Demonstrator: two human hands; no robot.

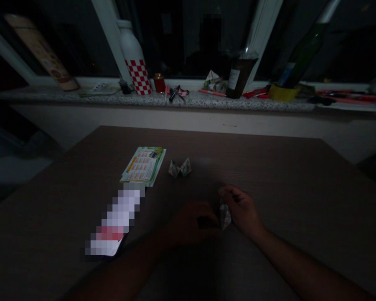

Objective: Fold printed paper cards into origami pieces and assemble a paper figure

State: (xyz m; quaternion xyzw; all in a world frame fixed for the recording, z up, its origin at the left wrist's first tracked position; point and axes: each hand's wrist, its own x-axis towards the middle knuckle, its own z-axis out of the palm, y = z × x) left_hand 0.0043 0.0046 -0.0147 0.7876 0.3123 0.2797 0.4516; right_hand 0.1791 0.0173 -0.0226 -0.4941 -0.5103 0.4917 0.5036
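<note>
Over the table, my right hand [241, 205] pinches a small folded piece of printed paper [225, 217] between thumb and fingers. My left hand [189, 221], dark and slightly blurred, curls thumb and forefinger together at the paper's left edge. Beyond my hands stands another folded paper piece [179, 168] with two pointed peaks, apart from both hands. To the left lies a stack of printed paper sheets [141, 165], green and white. Below it a phone [115, 217] with a lit, pixelated screen lies on the table, touched by neither hand.
The brown table [288, 179] meets a wall under a granite windowsill [188, 102]. Along the sill stand a checkered bottle [138, 71], a small red jar [159, 82], a dark drink cup [238, 77], a green bottle [303, 54] and a tall tube [44, 54], among pens. The light is dim.
</note>
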